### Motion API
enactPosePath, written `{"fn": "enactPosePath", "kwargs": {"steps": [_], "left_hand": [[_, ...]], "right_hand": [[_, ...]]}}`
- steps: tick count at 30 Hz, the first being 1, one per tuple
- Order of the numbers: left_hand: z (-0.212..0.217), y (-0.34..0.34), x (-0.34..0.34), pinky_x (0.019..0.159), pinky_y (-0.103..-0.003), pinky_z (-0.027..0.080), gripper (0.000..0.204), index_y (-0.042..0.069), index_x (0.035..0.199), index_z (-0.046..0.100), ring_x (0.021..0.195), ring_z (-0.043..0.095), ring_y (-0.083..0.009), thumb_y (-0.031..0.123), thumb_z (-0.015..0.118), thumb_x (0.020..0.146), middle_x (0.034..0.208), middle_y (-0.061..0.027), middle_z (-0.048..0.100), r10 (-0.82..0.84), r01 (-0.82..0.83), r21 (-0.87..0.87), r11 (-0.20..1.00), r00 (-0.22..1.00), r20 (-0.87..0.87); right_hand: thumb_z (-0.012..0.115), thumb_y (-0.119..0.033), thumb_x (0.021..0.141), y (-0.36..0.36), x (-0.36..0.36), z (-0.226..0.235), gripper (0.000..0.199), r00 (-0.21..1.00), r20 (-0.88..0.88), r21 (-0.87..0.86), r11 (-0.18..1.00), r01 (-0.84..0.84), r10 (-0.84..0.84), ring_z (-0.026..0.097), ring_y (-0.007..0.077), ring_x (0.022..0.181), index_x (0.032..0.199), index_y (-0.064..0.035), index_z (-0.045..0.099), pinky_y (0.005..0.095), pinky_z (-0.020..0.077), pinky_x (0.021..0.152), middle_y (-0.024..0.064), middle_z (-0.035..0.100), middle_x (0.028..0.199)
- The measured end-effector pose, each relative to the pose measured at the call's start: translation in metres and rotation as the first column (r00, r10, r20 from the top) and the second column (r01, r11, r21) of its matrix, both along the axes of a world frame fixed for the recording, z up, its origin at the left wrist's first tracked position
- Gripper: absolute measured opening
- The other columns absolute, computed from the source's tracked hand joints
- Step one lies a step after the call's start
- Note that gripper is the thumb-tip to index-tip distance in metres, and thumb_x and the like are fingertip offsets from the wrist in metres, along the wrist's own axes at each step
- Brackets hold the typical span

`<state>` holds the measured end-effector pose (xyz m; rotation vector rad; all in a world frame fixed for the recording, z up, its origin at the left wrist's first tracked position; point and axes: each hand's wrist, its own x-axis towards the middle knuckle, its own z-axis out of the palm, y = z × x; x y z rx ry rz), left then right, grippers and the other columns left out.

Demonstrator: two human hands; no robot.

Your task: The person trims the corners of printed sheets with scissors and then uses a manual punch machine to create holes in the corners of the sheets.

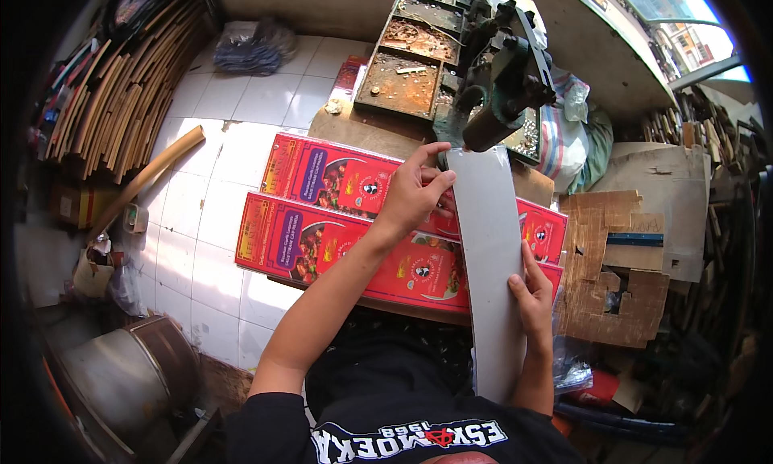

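Note:
A long, narrow panel with a plain grey-white face (pixel 489 255) reaches from my lap up to a dark green machine with a cylindrical head (pixel 493 126). Its far end lies right at the foot of that head. My left hand (pixel 417 192) pinches the panel's left edge near the far end, index finger stretched toward the corner. Along the right edge, lower down, my right hand (pixel 533 299) grips with its thumb on top. Beneath lie red printed panels with food pictures, a nearer one (pixel 270 243) and a farther one (pixel 282 170), partly covered by my left arm and the grey panel.
Behind the panels stands a divided tray (pixel 396 84) holding small metal bits. Flattened brown cardboard (pixel 592 263) lies to the right, near a striped sack (pixel 568 134). Stacked boards (pixel 133 86) lean at the left, above a cardboard tube (pixel 153 170) and a metal drum (pixel 121 375).

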<state>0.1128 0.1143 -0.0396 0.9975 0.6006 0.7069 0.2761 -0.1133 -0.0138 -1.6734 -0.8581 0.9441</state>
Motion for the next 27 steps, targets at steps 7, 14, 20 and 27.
{"fn": "enactPosePath", "kwargs": {"steps": [7, 14, 20, 27], "left_hand": [[-0.001, -0.002, 0.003, 0.057, -0.028, 0.059, 0.048, 0.002, 0.137, 0.039, 0.069, 0.068, -0.0160, 0.007, 0.058, 0.093, 0.083, -0.0106, 0.068, 0.048, -0.048, 0.019, 0.999, 0.999, 0.025], [-0.014, -0.003, 0.002, 0.061, -0.025, 0.054, 0.042, 0.001, 0.131, 0.046, 0.069, 0.066, -0.0116, 0.006, 0.060, 0.091, 0.078, -0.0082, 0.068, 0.098, -0.095, 0.177, 0.980, 0.995, -0.006], [-0.006, -0.006, -0.001, 0.070, -0.023, 0.048, 0.044, 0.001, 0.130, 0.048, 0.075, 0.060, -0.0076, 0.006, 0.061, 0.089, 0.077, -0.0055, 0.067, 0.129, -0.122, 0.207, 0.971, 0.991, -0.021], [-0.008, -0.002, 0.003, 0.057, -0.019, 0.043, 0.047, 0.001, 0.134, 0.045, 0.067, 0.058, -0.0052, 0.006, 0.061, 0.090, 0.077, -0.0046, 0.067, 0.099, -0.099, 0.120, 0.988, 0.995, 0.007]], "right_hand": [[0.055, -0.001, 0.090, 0.001, 0.004, -0.004, 0.062, 0.999, -0.029, -0.020, 1.000, 0.021, -0.021, 0.052, 0.0171, 0.121, 0.147, 0.0016, 0.032, 0.0282, 0.0384, 0.103, 0.0162, 0.049, 0.140], [0.057, -0.006, 0.090, -0.004, -0.002, -0.002, 0.064, 0.996, -0.081, 0.019, 0.999, 0.026, -0.024, 0.058, 0.0178, 0.111, 0.148, 0.0005, 0.031, 0.0305, 0.0407, 0.100, 0.0176, 0.058, 0.128], [0.058, -0.009, 0.091, -0.010, -0.003, -0.011, 0.064, 0.998, -0.060, 0.014, 0.999, 0.033, -0.032, 0.060, 0.0150, 0.105, 0.149, -0.0020, 0.031, 0.0277, 0.0425, 0.095, 0.0146, 0.063, 0.120], [0.057, -0.005, 0.092, -0.004, 0.003, -0.005, 0.063, 1.000, -0.009, 0.011, 1.000, 0.015, -0.015, 0.052, 0.0219, 0.123, 0.148, 0.0000, 0.031, 0.0314, 0.0381, 0.104, 0.0189, 0.046, 0.143]]}}
